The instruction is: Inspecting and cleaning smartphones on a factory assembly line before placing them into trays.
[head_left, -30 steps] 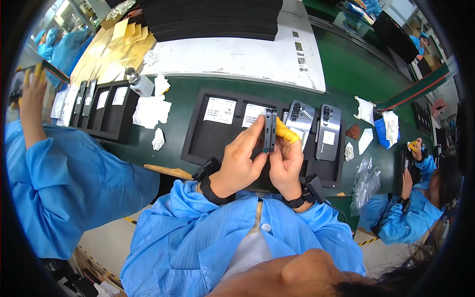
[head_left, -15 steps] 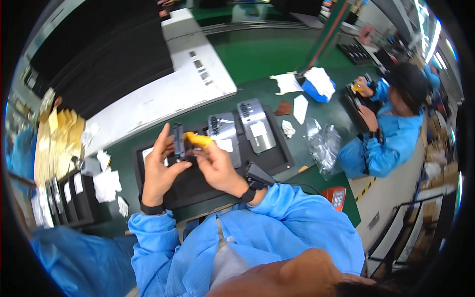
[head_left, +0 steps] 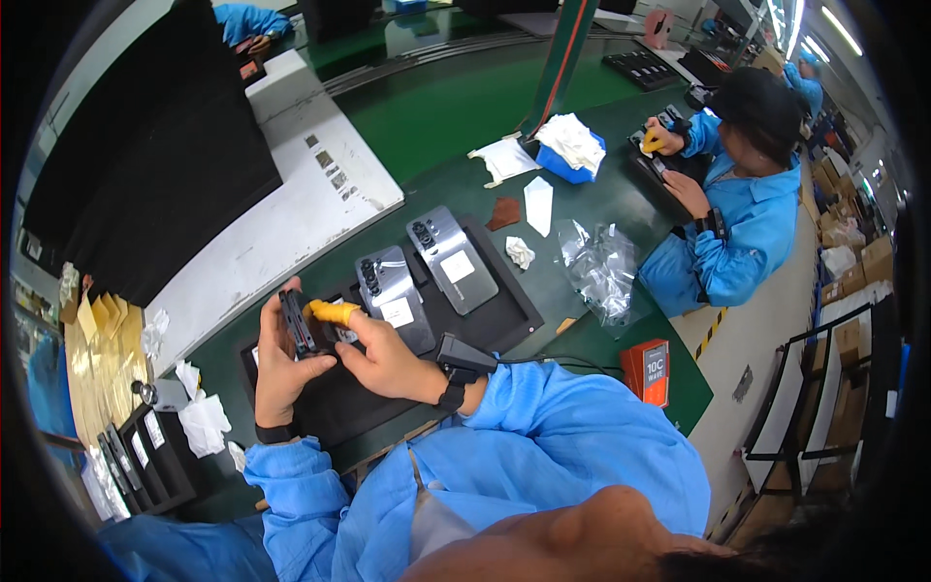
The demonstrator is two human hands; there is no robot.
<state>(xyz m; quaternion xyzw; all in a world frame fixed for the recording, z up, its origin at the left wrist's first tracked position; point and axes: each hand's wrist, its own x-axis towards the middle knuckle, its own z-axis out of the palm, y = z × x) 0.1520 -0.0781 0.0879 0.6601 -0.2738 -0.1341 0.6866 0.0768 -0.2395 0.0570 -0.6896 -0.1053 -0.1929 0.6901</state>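
Observation:
A dark smartphone [head_left: 299, 323] stands nearly edge-on in my left hand [head_left: 279, 376], whose thumb and fingers close around it. My right hand [head_left: 383, 357] is beside it, with a yellow finger cot [head_left: 333, 311] on the index finger. That fingertip reaches the phone's right side, while the thumb is spread below it. Just right of my hands, a silver-grey phone [head_left: 393, 289] lies camera side up on a black foam tray [head_left: 519, 312]. Another grey phone [head_left: 452, 260], also bearing a white label, lies farther right on the tray.
Past the tray are a crumpled tissue [head_left: 520, 253], clear plastic bags [head_left: 599, 274] and a blue bin [head_left: 569, 167] holding white cloths. An orange-and-grey box [head_left: 646, 372] sits at the right. A co-worker [head_left: 742, 204] works there. Far left is a black slotted tray [head_left: 155, 470].
The view has shifted, so the table appears lower and farther left. My left hand keeps the phone, now tilted more leftward, and my right index finger stays against it.

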